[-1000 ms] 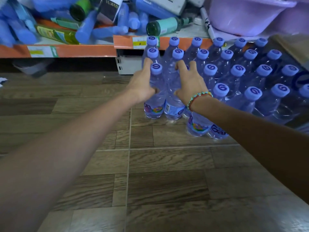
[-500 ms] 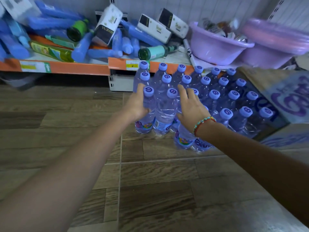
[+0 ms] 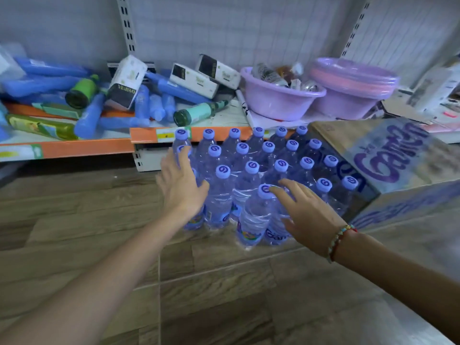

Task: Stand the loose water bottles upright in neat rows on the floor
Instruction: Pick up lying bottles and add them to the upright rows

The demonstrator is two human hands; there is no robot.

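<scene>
Several clear water bottles (image 3: 251, 185) with purple caps stand upright in rows on the wood-look floor (image 3: 214, 290), in front of a low shelf. My left hand (image 3: 183, 189) is spread open against the left side of the block, fingers straight, covering the nearest left bottle. My right hand (image 3: 306, 215) is open too, its fingertips near the cap of the front bottle (image 3: 254, 220), which stands a little forward of the rows. Neither hand grips anything.
A cardboard water carton (image 3: 398, 165) lies tilted against the bottles on the right. The orange-edged shelf (image 3: 74, 149) behind holds blue packs, tissue boxes, green bottles and two purple basins (image 3: 281, 98). Bare floor lies in front and to the left.
Both hands have let go of the front-left bottles and opened. The right hand has drawn back to the front bottle. The camera view has tilted up and shows more shelf.
</scene>
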